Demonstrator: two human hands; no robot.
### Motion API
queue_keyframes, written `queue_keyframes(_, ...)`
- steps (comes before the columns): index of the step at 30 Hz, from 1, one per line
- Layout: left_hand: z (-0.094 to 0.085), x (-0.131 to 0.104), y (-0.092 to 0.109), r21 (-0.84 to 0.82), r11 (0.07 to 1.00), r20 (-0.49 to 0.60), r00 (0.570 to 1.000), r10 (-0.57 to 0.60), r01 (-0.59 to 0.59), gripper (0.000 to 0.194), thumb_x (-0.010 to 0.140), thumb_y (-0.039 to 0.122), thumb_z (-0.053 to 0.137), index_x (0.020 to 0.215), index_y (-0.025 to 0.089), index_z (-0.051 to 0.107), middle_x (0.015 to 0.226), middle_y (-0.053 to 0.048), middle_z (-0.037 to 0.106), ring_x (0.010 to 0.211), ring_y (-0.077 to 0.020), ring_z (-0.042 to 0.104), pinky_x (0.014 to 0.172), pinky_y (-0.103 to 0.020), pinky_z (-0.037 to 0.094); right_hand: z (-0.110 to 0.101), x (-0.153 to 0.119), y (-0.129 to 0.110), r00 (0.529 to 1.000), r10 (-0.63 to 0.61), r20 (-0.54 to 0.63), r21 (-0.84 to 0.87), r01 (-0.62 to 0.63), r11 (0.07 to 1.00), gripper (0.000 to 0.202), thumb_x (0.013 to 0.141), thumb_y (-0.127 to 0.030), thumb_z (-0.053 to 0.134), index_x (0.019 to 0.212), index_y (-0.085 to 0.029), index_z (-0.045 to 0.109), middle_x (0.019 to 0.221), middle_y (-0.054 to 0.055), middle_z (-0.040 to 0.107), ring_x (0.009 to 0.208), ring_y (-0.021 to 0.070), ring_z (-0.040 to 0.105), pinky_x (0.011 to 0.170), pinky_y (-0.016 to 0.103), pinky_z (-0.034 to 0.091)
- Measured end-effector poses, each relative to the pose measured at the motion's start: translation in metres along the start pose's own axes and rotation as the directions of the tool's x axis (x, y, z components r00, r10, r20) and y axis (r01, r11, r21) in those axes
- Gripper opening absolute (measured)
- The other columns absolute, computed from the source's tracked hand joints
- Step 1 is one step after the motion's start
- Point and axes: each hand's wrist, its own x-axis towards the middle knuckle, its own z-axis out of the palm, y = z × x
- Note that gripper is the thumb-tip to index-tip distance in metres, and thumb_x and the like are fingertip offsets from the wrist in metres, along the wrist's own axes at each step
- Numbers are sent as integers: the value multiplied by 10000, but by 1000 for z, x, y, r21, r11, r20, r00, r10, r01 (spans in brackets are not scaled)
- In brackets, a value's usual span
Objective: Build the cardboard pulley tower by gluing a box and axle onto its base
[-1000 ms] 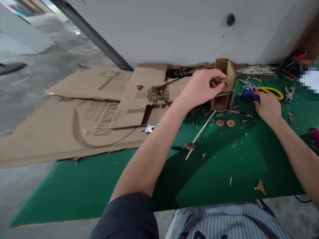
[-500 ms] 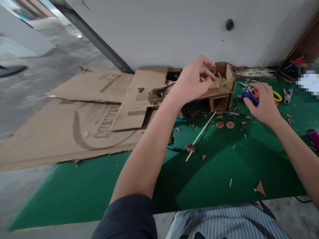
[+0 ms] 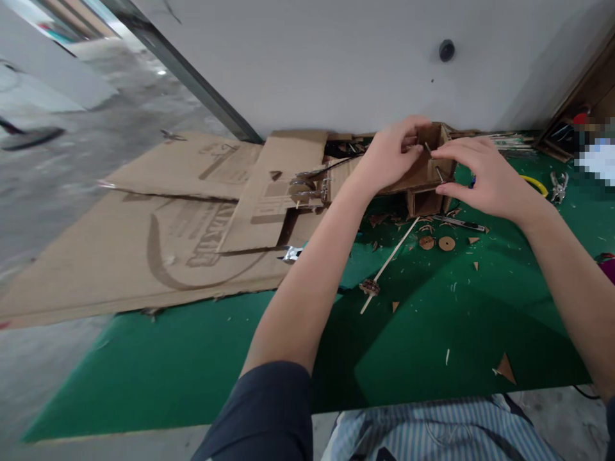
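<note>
- The cardboard box structure (image 3: pixel 425 202) stands on the green worktop (image 3: pixel 192 371), at two o'clock from the centre of the view; two thin rods (image 3: pixel 439 174) stick up at its upper part.
- The left hand (image 3: pixel 391 157) is at the structure's nine o'clock side, fingers curled and thumb close to them; whether it grips anything, I cannot tell.
- The right hand (image 3: pixel 492 176) is at the three o'clock side, thumb and forefinger spread wide, their tips near the rods; contact is unclear.
- From the structure, two cardboard discs (image 3: pixel 446 243) lie at six o'clock; a slim cutter (image 3: pixel 459 223) lies at five o'clock; a wooden stick (image 3: pixel 396 248), carrying a small brown piece (image 3: pixel 369 287), points towards seven o'clock.
- Yellow handles (image 3: pixel 534 186) show at three o'clock, partly behind the right hand; metal pliers (image 3: pixel 558 187) lie just beyond them.
- Large cardboard sheets (image 3: pixel 120 256) spread out at nine o'clock, overlapping.
</note>
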Motion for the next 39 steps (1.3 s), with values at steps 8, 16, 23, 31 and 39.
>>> queue_keyframes(8,5,-1,-1,-66,997,-73,997,-37,33,479,862,39,549,1313,198,544,1182,-77,735,1147,-201,711,1077,-366,552,-2,5,-10,995,100,3,-13,-100,995,447,896,-505,682,1280,-276,661,1271,98,658,1192,381,544,1044,611,415)
queue_keyframes(16,7,-2,2,40,999,-20,1000,-10,11,234,874,103,584,1044,254,639,1108,-16,736,1129,-235,700,1038,-405,572,2,6,-11,989,148,8,7,-148,989,458,897,-551,684,1269,-287,638,1277,103,625,1221,395,516,1050,627,424)
queue_keyframes(23,8,-3,1,65,997,-19,999,-45,46,239,883,194,589,1097,278,654,1186,8,747,1185,-249,666,1078,-443,549,6,7,-6,990,140,18,46,-141,989,453,907,-543,670,1279,-291,613,1302,98,611,1246,385,524,1049,600,462)
queue_keyframes(31,8,-5,14,107,994,-40,999,-31,35,346,838,77,538,1128,216,664,1196,-36,744,1106,-207,697,1018,-363,560,13,8,5,994,103,-33,41,-101,994,409,931,-523,631,1286,-321,610,1247,83,637,1204,381,550,1027,624,472)
queue_keyframes(39,9,-5,6,91,996,-76,997,-8,15,317,840,128,508,1119,239,609,1192,-37,716,1202,-249,689,1067,-405,540,9,8,0,995,98,-21,57,-97,994,394,965,-518,572,1281,-294,642,1265,97,648,1202,367,558,1039,607,471)
